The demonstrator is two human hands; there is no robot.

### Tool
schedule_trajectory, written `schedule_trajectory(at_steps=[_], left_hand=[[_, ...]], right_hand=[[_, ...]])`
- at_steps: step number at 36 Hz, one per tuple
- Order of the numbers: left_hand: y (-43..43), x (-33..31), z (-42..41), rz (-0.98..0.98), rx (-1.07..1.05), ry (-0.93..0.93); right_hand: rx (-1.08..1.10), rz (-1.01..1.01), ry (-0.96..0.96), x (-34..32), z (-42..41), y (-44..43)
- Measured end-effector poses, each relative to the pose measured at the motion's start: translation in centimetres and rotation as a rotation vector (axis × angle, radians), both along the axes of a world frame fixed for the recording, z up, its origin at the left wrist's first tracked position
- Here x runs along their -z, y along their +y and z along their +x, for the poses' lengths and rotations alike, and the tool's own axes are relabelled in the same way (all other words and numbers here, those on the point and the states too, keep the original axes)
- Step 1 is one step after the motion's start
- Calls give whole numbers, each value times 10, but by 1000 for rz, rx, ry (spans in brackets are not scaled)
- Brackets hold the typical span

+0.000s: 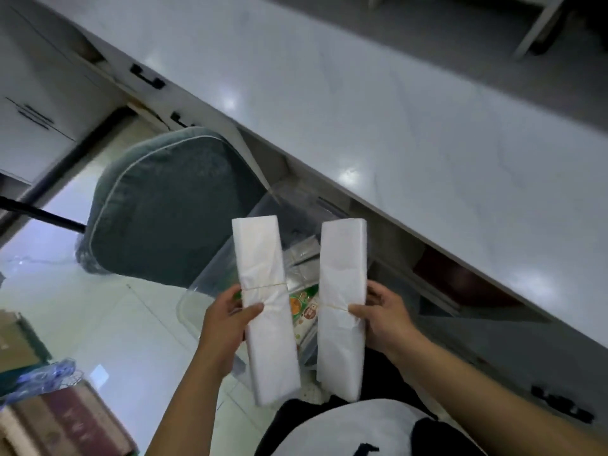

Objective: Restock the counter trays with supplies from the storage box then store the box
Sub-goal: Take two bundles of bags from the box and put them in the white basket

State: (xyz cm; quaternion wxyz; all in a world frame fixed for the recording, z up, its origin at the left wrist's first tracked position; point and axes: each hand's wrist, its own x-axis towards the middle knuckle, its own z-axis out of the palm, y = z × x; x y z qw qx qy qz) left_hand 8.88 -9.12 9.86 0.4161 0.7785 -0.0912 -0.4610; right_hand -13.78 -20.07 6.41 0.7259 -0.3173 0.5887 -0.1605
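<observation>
Currently I read the long white stone counter point(362, 110) behind the clear plastic storage box point(289, 205). Above the box, the left white banded bag bundle point(263, 284) is gripped in the left hand point(227, 320). The right white banded bag bundle point(342, 284) is gripped in the right hand point(385, 311), thumbs on top.

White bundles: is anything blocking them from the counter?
Nothing visible does. The left hand and right hand hold the white bundles above the clear box, open air up to the counter. No trays show.
</observation>
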Motion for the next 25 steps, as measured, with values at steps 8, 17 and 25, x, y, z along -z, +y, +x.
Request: schedule_trajectory(at_steps=[8,17,25], left_hand=[[41,-43,-30,-163,21,31],[71,-44,-70,-339,162,180],[54,-38,-153,-376,334,388]], right_hand=[[53,-181,-18,-48,-15,45],[277,-314,35,-95,-107,108],[528,-441,115,-149,-229,141]])
